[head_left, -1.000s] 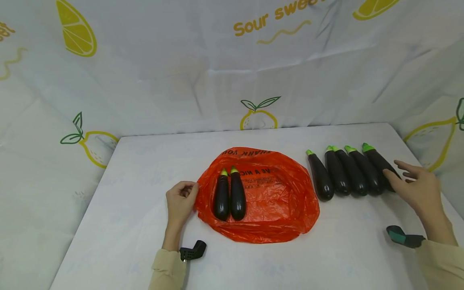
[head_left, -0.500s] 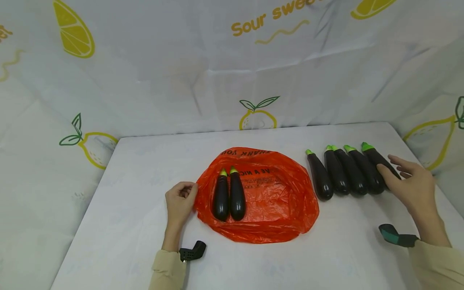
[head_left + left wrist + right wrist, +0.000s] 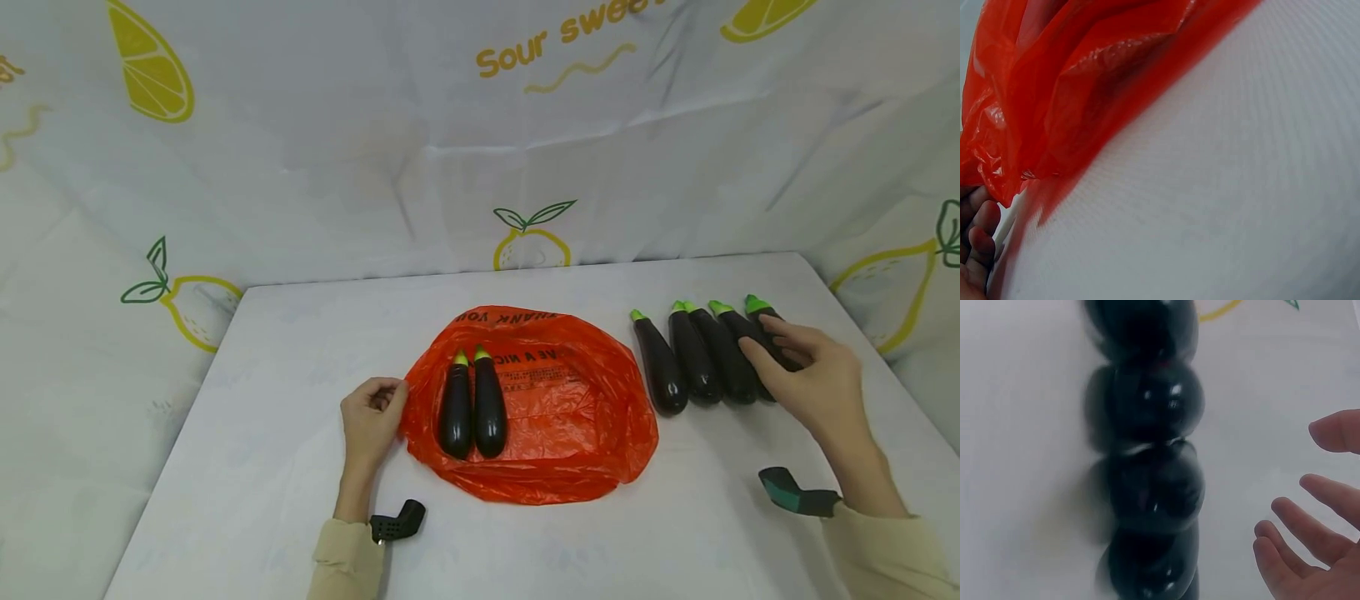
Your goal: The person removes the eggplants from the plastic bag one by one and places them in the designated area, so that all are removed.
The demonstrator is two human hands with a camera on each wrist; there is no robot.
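Note:
A red plastic bag (image 3: 551, 417) lies spread with its mouth open and printed lettering showing inside. Two dark eggplants (image 3: 491, 408) lie side by side in its left part. My left hand (image 3: 372, 421) pinches the bag's left edge; the left wrist view shows curled fingers (image 3: 984, 219) at the red film (image 3: 1079, 94). On the right, several eggplants (image 3: 662, 367) with green stem ends lie in a row. My right hand (image 3: 817, 383) is over the right end of that row, partly hiding the rightmost eggplants. Its fingers (image 3: 1313, 531) are spread and hold nothing in the right wrist view.
Everything lies on a white-covered table (image 3: 262, 358). Behind it hangs a white curtain (image 3: 337, 192) with a lemon print. A black wrist camera (image 3: 399, 522) sits on the left wrist and another camera (image 3: 798, 493) on the right.
My right hand has moved left, from the outer side of the rightmost eggplant to above the right end of the row. My left hand stays at the bag's edge.

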